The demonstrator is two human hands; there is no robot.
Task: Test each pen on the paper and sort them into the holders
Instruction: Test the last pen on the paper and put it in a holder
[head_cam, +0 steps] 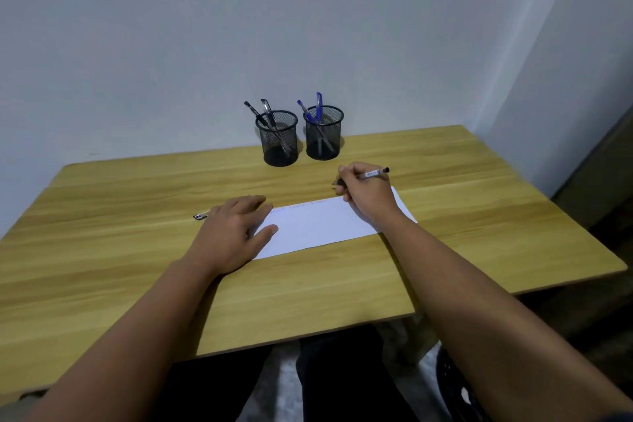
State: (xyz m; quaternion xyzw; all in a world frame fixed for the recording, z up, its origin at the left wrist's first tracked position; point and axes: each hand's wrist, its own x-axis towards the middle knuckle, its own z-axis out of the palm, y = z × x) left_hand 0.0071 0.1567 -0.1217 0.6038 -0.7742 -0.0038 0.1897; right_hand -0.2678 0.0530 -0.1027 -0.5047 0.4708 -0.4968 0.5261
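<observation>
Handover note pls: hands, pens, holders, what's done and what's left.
Left hand rests flat on the paper, with a loose pen on the table beside it.
Right hand grips a black-capped pen at the paper's far edge.
Done: two black pens in left holder, two blue pens in right holder; faint test marks on paper.
Left: sort the held pen, then test and sort the loose one.
</observation>
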